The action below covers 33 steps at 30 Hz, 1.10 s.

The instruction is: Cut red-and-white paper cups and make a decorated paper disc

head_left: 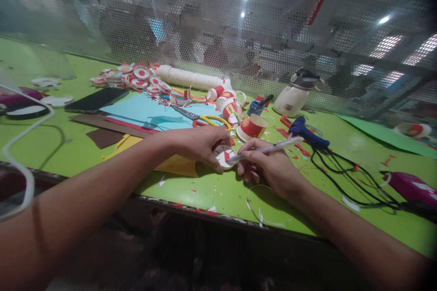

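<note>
My left hand [205, 145] grips a small round white paper piece [222, 162] by its edge, just above the green table. Dark lines and a red patch mark its face. My right hand [268, 163] is closed around a pen [283, 144], whose tip rests at the red patch. Right behind the hands stands a red and white paper cup [251, 128]. Scissors [213, 122] with yellow and orange handles lie on light blue paper [136, 112] beyond my left hand.
A blue glue gun [307, 132] with black cables lies to the right, near a white jug [290, 97]. Red and white paper discs [139, 75] are heaped at the back left, by a phone [96, 99]. Paper scraps litter the green table [180, 191]; a perforated screen stands behind.
</note>
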### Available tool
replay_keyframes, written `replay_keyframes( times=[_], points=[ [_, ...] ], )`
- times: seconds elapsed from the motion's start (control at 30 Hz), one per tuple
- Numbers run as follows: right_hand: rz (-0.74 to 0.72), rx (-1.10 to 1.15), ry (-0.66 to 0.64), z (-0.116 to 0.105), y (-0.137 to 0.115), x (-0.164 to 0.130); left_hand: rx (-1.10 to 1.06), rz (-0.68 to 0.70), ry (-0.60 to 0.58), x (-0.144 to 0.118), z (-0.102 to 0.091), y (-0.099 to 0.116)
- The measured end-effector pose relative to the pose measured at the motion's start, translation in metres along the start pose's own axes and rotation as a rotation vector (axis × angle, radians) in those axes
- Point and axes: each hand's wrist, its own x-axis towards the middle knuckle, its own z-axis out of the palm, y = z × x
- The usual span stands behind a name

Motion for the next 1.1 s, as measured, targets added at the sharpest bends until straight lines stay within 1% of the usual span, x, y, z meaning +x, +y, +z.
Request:
replay_keyframes(
  times=[0.4,1.1],
  points=[
    [-0.005,-0.014,0.036,0.0004,0.0023,0.0008,-0.004,0.002,0.002,-0.0004,0.0001,-0.0011],
    [-0.009,-0.025,0.044,0.0002,0.0019,0.0002,0.015,-0.015,-0.018,-0.0002,-0.0005,-0.0007]
  ],
)
